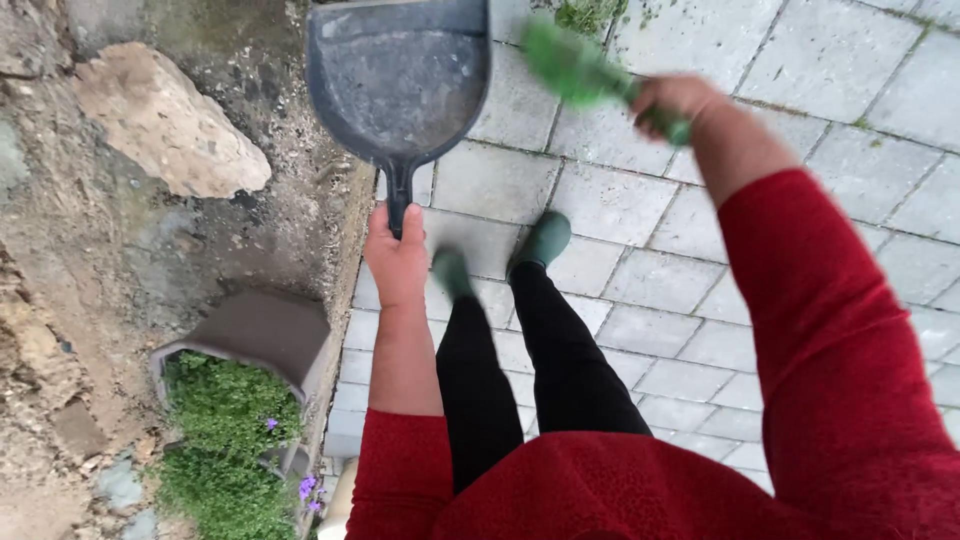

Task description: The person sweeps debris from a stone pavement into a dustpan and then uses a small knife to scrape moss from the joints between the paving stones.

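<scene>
dustpan: matt dark plastic, dusty | brush handle: green plastic | paving: rough grey stone | sleeves: red cloth

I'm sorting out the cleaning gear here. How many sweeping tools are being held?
2. A dark dustpan in the left hand, over the paving's edge, and a blurred green brush in the right hand, up over the pavers. None else shows.

The dustpan extends ahead of the left hand fingers, which wrap its handle. A rock lies left of those fingers. The brush juts leftward from the right hand fingers, just right of the dustpan
</scene>
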